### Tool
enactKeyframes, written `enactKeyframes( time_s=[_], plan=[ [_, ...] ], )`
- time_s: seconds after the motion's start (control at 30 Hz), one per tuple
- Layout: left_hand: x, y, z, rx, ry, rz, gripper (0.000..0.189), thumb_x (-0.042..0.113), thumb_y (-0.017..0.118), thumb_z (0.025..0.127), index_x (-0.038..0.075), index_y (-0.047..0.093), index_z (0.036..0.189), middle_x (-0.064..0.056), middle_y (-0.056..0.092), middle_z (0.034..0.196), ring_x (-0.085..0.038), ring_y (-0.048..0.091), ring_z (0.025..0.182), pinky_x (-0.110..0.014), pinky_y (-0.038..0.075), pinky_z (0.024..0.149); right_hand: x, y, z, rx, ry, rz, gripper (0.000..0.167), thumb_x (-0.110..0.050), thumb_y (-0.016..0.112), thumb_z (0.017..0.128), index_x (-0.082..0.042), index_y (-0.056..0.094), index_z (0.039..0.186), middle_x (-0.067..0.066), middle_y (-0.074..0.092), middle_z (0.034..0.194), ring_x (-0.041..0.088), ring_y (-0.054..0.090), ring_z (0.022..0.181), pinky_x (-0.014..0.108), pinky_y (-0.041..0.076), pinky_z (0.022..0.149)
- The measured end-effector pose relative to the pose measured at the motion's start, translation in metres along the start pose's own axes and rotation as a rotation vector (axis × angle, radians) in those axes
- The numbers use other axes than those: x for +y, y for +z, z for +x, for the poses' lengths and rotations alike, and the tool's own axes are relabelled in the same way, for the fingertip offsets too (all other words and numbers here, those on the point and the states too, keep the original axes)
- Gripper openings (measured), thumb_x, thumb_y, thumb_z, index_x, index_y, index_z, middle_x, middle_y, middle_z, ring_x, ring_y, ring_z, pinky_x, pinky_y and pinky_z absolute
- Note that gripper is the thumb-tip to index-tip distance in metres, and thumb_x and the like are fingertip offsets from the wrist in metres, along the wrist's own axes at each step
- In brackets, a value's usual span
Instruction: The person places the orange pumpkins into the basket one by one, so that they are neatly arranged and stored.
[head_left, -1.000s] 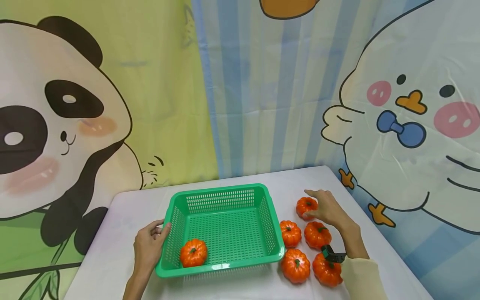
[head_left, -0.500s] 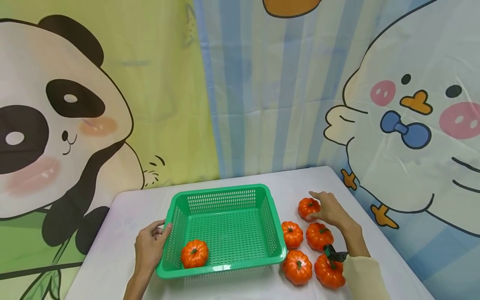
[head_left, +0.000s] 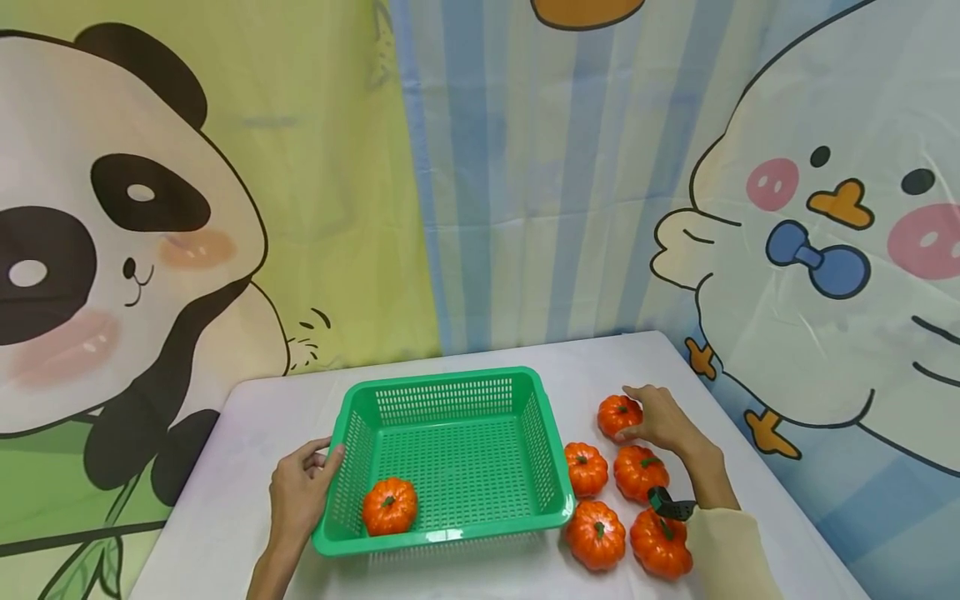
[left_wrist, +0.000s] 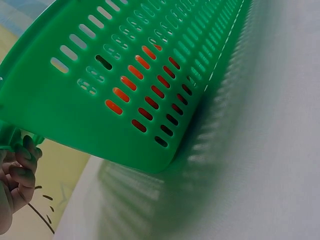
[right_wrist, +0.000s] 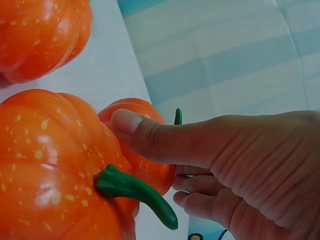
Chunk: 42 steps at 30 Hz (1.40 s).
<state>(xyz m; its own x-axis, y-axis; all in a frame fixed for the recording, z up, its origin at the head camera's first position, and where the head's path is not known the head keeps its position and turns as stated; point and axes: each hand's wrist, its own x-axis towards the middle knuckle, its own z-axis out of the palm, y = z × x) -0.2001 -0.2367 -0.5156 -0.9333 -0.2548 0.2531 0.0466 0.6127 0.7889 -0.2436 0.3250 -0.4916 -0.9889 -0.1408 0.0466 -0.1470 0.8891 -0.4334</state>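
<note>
My left hand [head_left: 298,492] grips the left rim of a green plastic basket [head_left: 442,542], fingers curled at the edge in the left wrist view. Inside the basket, at its near left, sits one orange pumpkin [head_left: 389,506] with a green stem. My right hand [head_left: 663,421] holds the farthest pumpkin [head_left: 617,417] outside the basket, thumb on the near side and fingers round the far side. In the right wrist view the thumb [right_wrist: 150,132] lies across this pumpkin [right_wrist: 155,175]. It stands on the white table.
Several other pumpkins stand right of the basket: one beside its wall [head_left: 585,469], one below my right hand [head_left: 640,472], two nearer the front [head_left: 595,535]. The white tabletop [head_left: 577,367] ends at printed curtains [head_left: 495,250] behind. A black strap [head_left: 670,507] circles my right wrist.
My right hand's fingers have drawn in closer around the farthest pumpkin. My left hand stays at the basket rim. The head view has shifted slightly.
</note>
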Motion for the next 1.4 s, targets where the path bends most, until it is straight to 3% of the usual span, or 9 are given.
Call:
enactKeyframes(
  time_s=[0.93, 1.17, 1.4],
  plan=[
    [0.0, 0.0, 0.001, 0.003, 0.0, 0.01, 0.038, 0.028, 0.078, 0.104, -0.002, 0.079, 0.127, -0.008, 0.075, 0.077, -0.005, 0.056, 0.057, -0.025, 0.045, 0.061, 0.009, 0.006, 0.002, 0.0, -0.038, 0.028, 0.079, -0.012, 0.098, 0.08, 0.021, 0.06, 0.141, 0.037, 0.069, 0.129, 0.05, 0.066, 0.116, 0.068, 0.051, 0.108],
    [0.0, 0.001, 0.001, 0.01, 0.005, 0.017, 0.037, 0.028, 0.078, 0.104, -0.002, 0.079, 0.126, -0.007, 0.074, 0.076, -0.005, 0.056, 0.058, -0.025, 0.044, 0.061, 0.003, 0.002, -0.001, -0.016, -0.018, 0.059, 0.078, -0.01, 0.096, 0.082, 0.019, 0.058, 0.144, 0.036, 0.068, 0.133, 0.049, 0.064, 0.12, 0.068, 0.049, 0.112],
    [-0.001, 0.001, 0.001, 0.008, 0.013, 0.021, 0.038, 0.028, 0.077, 0.104, -0.002, 0.079, 0.127, -0.008, 0.075, 0.077, -0.005, 0.057, 0.058, -0.025, 0.045, 0.06, -0.002, -0.006, -0.003, -0.014, -0.053, 0.057, 0.077, -0.009, 0.095, 0.083, 0.019, 0.059, 0.144, 0.035, 0.07, 0.132, 0.046, 0.066, 0.116, 0.067, 0.051, 0.109]
  ],
)
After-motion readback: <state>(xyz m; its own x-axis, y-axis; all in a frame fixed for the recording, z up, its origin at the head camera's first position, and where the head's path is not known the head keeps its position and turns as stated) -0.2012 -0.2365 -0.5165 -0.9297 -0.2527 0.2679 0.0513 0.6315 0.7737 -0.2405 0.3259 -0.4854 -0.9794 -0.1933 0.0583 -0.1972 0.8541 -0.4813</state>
